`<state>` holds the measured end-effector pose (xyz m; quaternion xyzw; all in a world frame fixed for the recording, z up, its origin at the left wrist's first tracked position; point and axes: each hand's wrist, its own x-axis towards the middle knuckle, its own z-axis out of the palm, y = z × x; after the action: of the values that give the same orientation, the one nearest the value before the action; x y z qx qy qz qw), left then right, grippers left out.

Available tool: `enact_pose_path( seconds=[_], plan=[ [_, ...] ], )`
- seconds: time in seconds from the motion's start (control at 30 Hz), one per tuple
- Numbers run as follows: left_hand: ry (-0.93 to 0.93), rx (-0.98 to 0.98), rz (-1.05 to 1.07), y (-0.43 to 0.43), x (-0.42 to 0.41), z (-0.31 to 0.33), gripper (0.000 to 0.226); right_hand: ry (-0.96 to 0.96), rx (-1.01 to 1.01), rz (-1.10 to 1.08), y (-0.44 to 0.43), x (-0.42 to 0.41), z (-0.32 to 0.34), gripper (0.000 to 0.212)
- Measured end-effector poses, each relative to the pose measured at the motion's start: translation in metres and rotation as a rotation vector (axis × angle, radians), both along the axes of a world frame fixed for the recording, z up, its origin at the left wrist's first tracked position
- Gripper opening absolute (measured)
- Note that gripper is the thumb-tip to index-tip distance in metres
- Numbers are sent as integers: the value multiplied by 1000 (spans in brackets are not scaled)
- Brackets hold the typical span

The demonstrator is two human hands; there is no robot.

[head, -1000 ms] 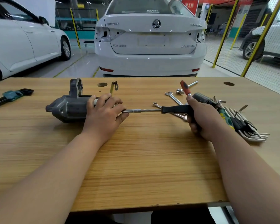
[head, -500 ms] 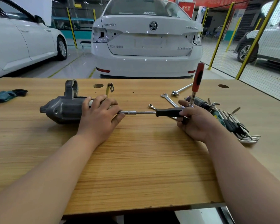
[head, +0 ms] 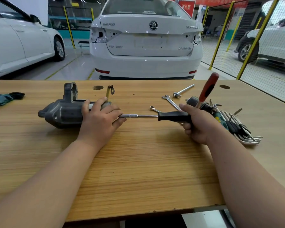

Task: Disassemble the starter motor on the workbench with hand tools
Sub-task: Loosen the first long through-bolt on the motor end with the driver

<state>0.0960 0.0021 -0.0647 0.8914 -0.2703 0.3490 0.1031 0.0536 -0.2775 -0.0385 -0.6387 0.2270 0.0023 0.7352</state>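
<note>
The dark grey starter motor [head: 62, 113] lies on its side on the wooden workbench [head: 138, 170], left of centre. My left hand [head: 99, 122] grips its right end, fingers curled over the housing. My right hand [head: 196, 125] grips the black handle of a nut driver [head: 171, 116], whose steel shaft runs level to the left into the motor's end, behind my left fingers. A red-handled screwdriver [head: 208, 88] stands tilted upright out of the same right hand.
Spanners [head: 170, 101], a T-handle tool [head: 183, 91] and a spread of hex keys [head: 242, 130] lie right of my right hand. A green-held hex key set [head: 5, 98] sits at the far left. A white car [head: 146, 38] is parked beyond the bench.
The red-handled screwdriver has swung from lying flat to standing upright in my right hand. My right hand has turned on the driver handle. The left hand and motor have stayed put.
</note>
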Motion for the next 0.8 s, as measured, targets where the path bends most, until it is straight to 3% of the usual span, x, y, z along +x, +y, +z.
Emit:
enact_pose_path(
  seconds=[0.17,0.4,0.67,0.8],
  plan=[
    [61,-13,12,1,1,0,29,-31,-33,228,-13,-8,2,42],
    [56,-37,1,2,0,-2,25,-23,-127,175,-11,-5,-1,59],
    [35,-62,-15,1,0,0,20,89,19,216,-15,-6,7,53],
    [16,-70,-6,1,2,-3,20,71,-35,110,-7,-5,6,41]
  ],
)
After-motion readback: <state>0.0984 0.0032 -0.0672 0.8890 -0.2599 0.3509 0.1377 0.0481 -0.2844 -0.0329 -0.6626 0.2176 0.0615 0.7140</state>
